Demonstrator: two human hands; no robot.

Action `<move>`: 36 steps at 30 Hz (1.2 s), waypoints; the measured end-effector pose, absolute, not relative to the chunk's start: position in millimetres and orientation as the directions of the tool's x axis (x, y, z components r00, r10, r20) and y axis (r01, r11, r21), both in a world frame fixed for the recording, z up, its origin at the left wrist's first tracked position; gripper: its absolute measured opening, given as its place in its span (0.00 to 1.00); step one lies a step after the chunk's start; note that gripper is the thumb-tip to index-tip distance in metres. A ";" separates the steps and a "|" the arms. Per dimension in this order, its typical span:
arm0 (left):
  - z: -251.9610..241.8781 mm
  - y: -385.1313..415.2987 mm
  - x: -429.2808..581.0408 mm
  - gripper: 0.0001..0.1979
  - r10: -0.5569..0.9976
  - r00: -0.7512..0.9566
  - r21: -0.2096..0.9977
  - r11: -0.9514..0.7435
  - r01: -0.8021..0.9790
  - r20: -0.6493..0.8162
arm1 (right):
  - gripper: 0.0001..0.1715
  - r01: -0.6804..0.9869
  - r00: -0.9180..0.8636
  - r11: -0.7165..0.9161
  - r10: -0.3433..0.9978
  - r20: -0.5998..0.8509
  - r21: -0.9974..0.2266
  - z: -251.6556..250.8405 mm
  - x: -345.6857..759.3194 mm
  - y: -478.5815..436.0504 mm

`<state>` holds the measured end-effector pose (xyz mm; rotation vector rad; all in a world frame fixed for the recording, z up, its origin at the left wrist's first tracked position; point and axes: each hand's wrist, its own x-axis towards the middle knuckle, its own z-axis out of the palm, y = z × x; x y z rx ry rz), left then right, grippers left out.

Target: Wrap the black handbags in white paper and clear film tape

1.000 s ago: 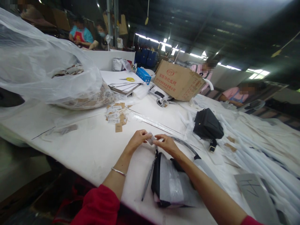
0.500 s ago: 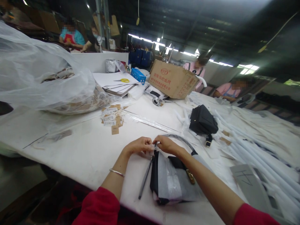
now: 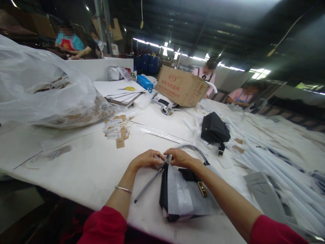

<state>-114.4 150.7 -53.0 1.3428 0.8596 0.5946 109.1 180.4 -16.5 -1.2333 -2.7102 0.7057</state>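
Observation:
A handbag (image 3: 180, 193) with black sides and pale wrapping over its front lies on the white table in front of me. Its gold clasp (image 3: 202, 189) shows beside my right forearm. Closed at the bag's upper left corner, my left hand (image 3: 148, 158) pinches a bit of translucent plastic wrap (image 3: 160, 162). My right hand (image 3: 181, 158) is pinched close beside it on the wrapped strap end (image 3: 167, 158). A thin dark strap (image 3: 148, 185) slants down to the left from this corner. Behind my right hand arches the wrapped handle (image 3: 194, 149).
Paper tags (image 3: 119, 131) lie left of centre, near a big clear plastic bag (image 3: 50, 91). Yellow scissors (image 3: 130, 88) rest on white sheets, beside a blue box (image 3: 145, 83). A cardboard carton (image 3: 180, 86) and a black bag (image 3: 215, 128) stand farther back. Co-workers sit beyond the table.
The loose strap has swung outward to the left and up. My hands remain at the bag's corner, with the fingers slightly shifted. The whole view has moved a little.

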 end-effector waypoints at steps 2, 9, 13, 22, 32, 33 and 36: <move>-54.0 150.3 -114.6 0.18 0.766 0.591 0.967 0.220 0.130 -0.254 | 0.26 0.669 -0.591 0.464 0.806 -0.037 -0.580 -10.6 118.0 181.1; -53.5 152.5 -116.1 0.08 0.773 0.581 0.966 0.173 0.190 -0.253 | 0.21 0.809 -0.197 0.166 0.980 0.006 -0.564 22.3 227.2 157.7; -52.5 151.5 -115.1 0.09 0.760 0.592 0.959 0.155 0.236 -0.269 | 0.21 0.868 0.056 -0.083 0.996 -0.069 -0.489 11.2 302.4 107.6; -42.2 151.6 -107.9 0.21 0.804 0.535 0.952 0.122 0.281 -0.261 | 0.26 0.619 0.233 -0.206 0.970 -0.074 -0.757 -29.6 317.3 32.2; -41.0 160.3 -99.8 0.31 0.838 0.485 0.758 -0.142 0.637 -0.251 | 0.25 0.507 0.355 -0.157 0.934 0.039 -0.847 -43.1 292.7 3.4; -42.9 161.2 -97.6 0.32 0.851 0.467 0.709 -0.177 0.683 -0.238 | 0.24 0.517 0.337 -0.138 0.940 0.052 -0.845 -41.0 291.9 -0.9; -49.5 163.7 -89.9 0.32 0.890 0.406 0.551 -0.236 0.800 -0.209 | 0.24 0.556 0.296 -0.109 0.952 0.073 -0.824 -33.3 289.5 -13.3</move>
